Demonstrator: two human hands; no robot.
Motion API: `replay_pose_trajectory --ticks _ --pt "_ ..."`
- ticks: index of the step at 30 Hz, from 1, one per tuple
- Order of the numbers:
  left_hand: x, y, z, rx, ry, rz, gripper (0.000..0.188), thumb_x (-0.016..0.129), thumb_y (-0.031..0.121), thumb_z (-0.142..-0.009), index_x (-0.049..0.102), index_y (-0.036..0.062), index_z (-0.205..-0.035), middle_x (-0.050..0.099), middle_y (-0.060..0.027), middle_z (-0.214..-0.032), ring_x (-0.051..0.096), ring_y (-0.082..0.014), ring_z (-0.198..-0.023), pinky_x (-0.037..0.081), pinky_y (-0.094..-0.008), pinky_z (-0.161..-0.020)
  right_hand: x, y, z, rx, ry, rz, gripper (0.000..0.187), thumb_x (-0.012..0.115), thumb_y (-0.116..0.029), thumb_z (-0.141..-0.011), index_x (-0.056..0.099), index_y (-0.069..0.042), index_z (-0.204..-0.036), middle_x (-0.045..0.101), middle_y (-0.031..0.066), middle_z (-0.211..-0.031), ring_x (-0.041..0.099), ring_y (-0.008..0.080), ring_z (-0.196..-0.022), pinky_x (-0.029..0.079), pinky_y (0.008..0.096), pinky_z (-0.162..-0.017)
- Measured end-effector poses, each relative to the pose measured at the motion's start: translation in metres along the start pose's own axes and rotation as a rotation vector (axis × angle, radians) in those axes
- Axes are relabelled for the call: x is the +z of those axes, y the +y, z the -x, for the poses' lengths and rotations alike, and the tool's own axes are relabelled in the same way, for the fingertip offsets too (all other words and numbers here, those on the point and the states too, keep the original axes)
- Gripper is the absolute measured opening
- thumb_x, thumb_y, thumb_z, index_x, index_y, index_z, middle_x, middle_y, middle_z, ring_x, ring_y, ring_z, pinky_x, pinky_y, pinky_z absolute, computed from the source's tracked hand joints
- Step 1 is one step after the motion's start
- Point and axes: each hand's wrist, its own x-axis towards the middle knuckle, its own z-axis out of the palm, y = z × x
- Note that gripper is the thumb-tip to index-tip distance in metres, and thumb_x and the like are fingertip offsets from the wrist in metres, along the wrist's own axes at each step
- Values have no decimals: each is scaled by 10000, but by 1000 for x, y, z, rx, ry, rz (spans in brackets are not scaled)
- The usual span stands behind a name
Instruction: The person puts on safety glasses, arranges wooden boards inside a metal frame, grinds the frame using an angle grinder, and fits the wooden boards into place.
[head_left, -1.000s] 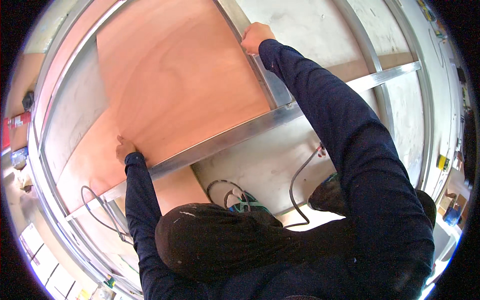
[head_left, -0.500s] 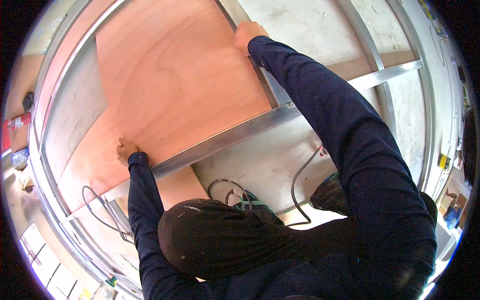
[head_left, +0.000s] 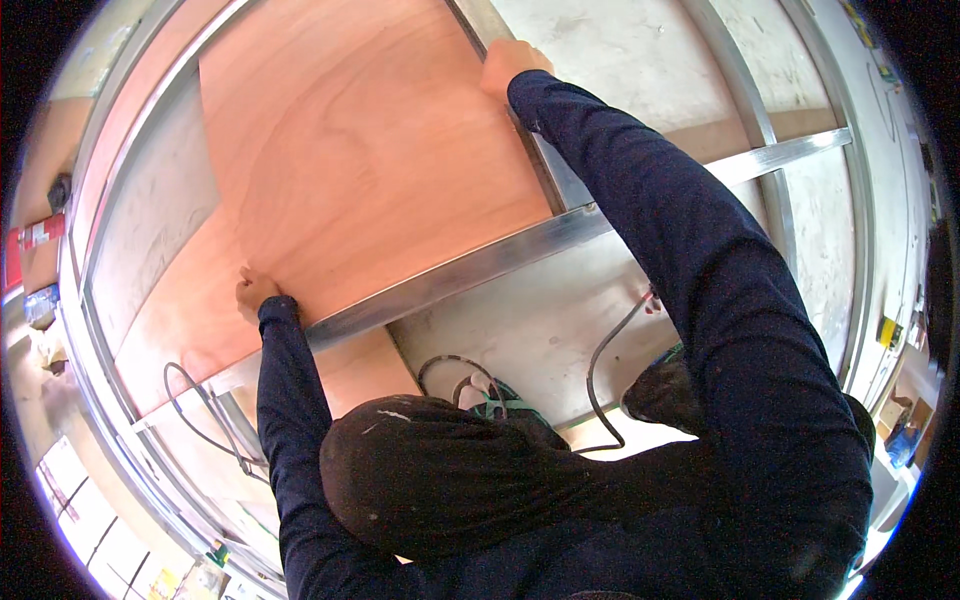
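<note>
A large reddish plywood panel (head_left: 370, 150) lies in a metal frame in front of me. My right hand (head_left: 513, 67) is closed at the panel's right edge, beside a grey metal bar (head_left: 540, 165); its fingertips are hidden. Lower down on the left, my left hand (head_left: 257, 293) rests against the plywood with its fingers curled. Whether anything small is in it cannot be made out. A shiny metal crossbar (head_left: 460, 270) runs along the panel's near side, just right of my left wrist.
Dark hoses or cables loop near my feet (head_left: 606, 385) and at the lower left (head_left: 195, 425). More metal bars (head_left: 785, 152) cross grey sheet panels (head_left: 610, 60) on the right. Red items (head_left: 35, 240) and other goods stand at the far left edge.
The whole scene sits slightly farther right in the picture. Both hands keep their places on the panel, with no clear change in grip.
</note>
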Motion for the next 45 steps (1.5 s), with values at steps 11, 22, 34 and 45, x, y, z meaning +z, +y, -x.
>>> replay_pose_trajectory --ticks 11,22,34,45 --pt "8 -4 -6 -41 -9 -27 499 395 468 -840 663 47 -840 642 -193 -872 610 -359 -841 472 -442 -746 8 10 1 14 79 -18 257 522 -161 -716 654 5 -861 624 238 -897 610 374 -874 489 426 -778" --pt "7 -1 -3 34 28 -65 454 413 438 -842 666 64 -796 647 -174 -840 616 -355 -805 479 -444 -719 5 7 -3 -107 37 127 235 502 -179 -749 661 -82 -891 635 189 -909 612 370 -858 493 422 -759" --pt "12 -9 -11 18 8 -44 461 418 435 -838 665 48 -803 641 -201 -831 613 -370 -805 473 -458 -721 8 18 -7 -232 71 153 255 479 -224 -788 667 -78 -878 626 183 -935 616 356 -869 498 437 -765" --pt "11 -11 -11 20 3 -57 433 417 413 -837 659 55 -808 640 -200 -847 611 -375 -819 475 -462 -725 6 65 -8 -242 187 -170 384 546 -388 -762 668 -50 -898 635 189 -884 603 354 -862 477 393 -800"
